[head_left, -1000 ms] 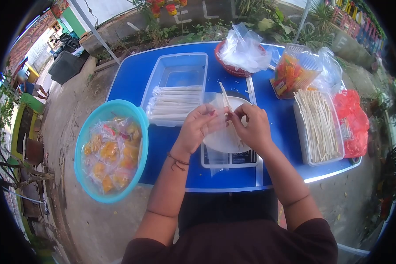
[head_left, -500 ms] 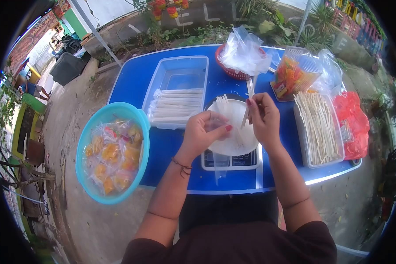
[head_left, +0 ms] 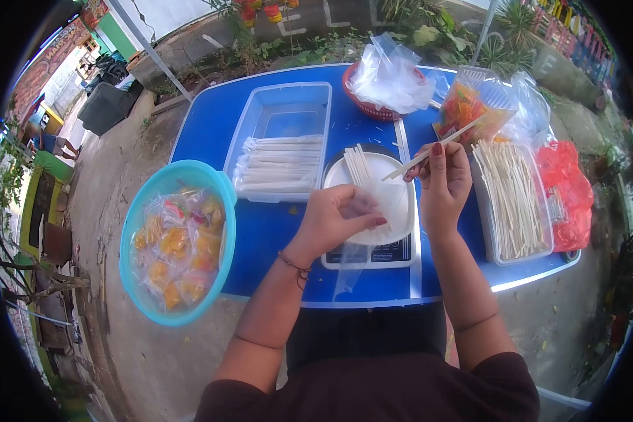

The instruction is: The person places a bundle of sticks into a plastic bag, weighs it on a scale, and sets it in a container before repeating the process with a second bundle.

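My left hand (head_left: pixel 348 218) pinches a clear plastic bag (head_left: pixel 352 264) whose end hangs toward the table's front edge. Several pale thin sticks (head_left: pixel 357 165) stand out past my left fingers, partly in the bag. Between the thumb and fingers of my right hand (head_left: pixel 439 172) are one or more loose pale sticks (head_left: pixel 464 131), held slantwise and pointing toward the bag. Beneath both hands is a round white plate (head_left: pixel 401 228) on a kitchen scale (head_left: pixel 413 257) with a dark control panel.
A plastic box (head_left: pixel 511 257) of loose sticks stands at the right, beside a red bag (head_left: pixel 573 204). At the left are a turquoise basin (head_left: pixel 129 281) of packed snacks and a clear tub (head_left: pixel 286 90) with bagged stick bundles. A red basket (head_left: pixel 376 112) of plastic bags sits behind.
My right hand has moved right, and its sticks have swung from nearly upright to a flatter slant. My left hand has shifted slightly right and down with the bag.
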### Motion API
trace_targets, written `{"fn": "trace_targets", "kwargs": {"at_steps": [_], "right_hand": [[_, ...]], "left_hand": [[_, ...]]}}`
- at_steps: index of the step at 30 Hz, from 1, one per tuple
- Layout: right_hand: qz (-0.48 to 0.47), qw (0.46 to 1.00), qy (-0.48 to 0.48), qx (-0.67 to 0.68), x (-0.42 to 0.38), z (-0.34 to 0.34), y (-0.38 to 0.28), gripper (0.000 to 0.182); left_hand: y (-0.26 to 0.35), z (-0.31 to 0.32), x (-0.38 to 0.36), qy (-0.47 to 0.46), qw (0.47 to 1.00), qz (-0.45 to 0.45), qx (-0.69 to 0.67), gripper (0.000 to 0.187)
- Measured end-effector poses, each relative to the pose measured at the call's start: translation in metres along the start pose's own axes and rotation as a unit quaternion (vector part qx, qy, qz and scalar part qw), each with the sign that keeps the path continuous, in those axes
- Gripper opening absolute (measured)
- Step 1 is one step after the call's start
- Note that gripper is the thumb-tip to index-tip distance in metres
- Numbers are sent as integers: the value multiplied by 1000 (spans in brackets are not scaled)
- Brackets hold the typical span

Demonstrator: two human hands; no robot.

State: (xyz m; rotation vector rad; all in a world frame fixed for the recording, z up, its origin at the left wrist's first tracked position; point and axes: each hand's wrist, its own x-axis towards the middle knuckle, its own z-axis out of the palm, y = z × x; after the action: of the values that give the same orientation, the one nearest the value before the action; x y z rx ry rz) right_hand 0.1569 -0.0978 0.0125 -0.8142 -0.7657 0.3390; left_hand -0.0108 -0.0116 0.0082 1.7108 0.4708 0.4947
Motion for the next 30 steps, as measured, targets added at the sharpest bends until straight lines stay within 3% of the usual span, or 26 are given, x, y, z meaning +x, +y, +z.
{"fn": "trace_targets", "kwargs": {"at_steps": [9, 14, 17, 20, 26, 30], "right_hand": [[38, 997, -46, -42, -3, 3, -4, 16], [55, 984, -79, -153, -4, 3, 6, 19], [89, 973, -111, -181, -2, -5, 15, 20], [123, 969, -128, -172, -2, -5, 15, 20], [118, 967, -145, -172, 1, -10, 14, 21], [152, 947, -191, -210, 4, -15, 7, 15]], "left_hand": [[-6, 2, 1, -24, 1000, -10, 10, 32], [-6, -1, 0, -13, 999, 7, -44, 29], [-10, -2, 0, -25, 978, 9, -208, 25], [-17, -4, 3, 6, 989, 16, -145, 28], [-9, -8, 4, 58, 984, 6, -168, 25], [-5, -9, 3, 46, 985, -8, -168, 21]]}}
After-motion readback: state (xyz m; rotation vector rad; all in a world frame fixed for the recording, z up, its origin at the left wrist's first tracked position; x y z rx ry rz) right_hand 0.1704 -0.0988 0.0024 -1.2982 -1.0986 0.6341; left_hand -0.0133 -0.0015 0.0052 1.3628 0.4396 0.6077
